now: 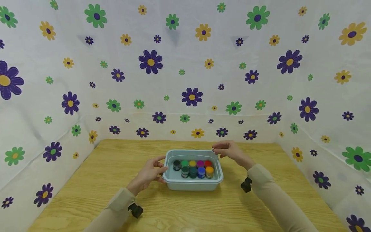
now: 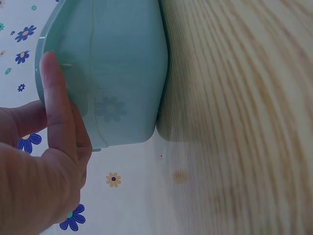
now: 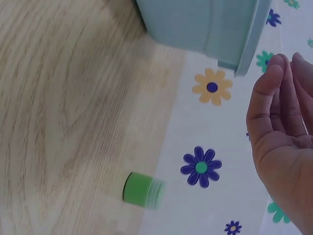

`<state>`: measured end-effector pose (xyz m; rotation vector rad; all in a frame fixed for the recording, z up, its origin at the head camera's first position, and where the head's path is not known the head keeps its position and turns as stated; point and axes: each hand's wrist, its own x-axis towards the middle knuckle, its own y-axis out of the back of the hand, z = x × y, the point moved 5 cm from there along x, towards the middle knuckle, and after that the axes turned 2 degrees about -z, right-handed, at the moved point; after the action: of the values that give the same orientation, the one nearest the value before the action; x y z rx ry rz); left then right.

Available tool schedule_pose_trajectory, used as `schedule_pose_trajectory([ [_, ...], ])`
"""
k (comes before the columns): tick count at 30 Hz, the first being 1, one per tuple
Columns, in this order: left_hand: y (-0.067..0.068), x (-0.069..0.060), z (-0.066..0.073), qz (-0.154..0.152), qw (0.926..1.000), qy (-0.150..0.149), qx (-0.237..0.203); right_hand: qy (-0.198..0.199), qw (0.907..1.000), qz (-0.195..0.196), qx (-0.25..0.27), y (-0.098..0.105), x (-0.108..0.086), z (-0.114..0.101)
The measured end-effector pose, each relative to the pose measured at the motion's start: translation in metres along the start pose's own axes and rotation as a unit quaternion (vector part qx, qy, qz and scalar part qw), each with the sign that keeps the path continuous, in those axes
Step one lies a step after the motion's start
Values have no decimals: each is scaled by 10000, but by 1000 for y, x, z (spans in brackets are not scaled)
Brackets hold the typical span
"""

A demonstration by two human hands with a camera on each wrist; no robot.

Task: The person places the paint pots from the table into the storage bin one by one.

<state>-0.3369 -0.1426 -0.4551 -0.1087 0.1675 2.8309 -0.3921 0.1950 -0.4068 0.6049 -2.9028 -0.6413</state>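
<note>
A light blue plastic tub point(image 1: 192, 186) stands on the table, with several small paint jars point(image 1: 201, 172) grouped inside: black, green, yellow, magenta, red, blue and orange among them. My left hand point(image 1: 149, 172) grips its left rim, thumb over the edge and fingers against the outer wall point(image 2: 117, 73). Beyond the tub's back right corner, my right hand point(image 1: 230, 151) hovers with loosely bent fingers, fingertips close together. Nothing shows between them in the right wrist view, where the hand point(image 3: 283, 117) is apart from the rim.
A green jar point(image 3: 138, 188) with a clear upper part stands on the table outside the tub, seen only in the right wrist view. The wooden table point(image 1: 121, 158) is bordered at the back and sides by a white flowered cloth point(image 1: 171, 80).
</note>
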Motion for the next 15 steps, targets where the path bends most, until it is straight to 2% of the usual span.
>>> schedule_pose_trajectory([
  [8,4,3,2,-41,10000,-11,-23,-181,9983,548,-95,28,-5,16],
  [11,5,4,2,-26,10000,-38,-19,-223,9976,628,-160,35,-9,22],
  [15,3,4,-1,-35,10000,-14,-35,-332,9967,743,22,45,-14,35],
])
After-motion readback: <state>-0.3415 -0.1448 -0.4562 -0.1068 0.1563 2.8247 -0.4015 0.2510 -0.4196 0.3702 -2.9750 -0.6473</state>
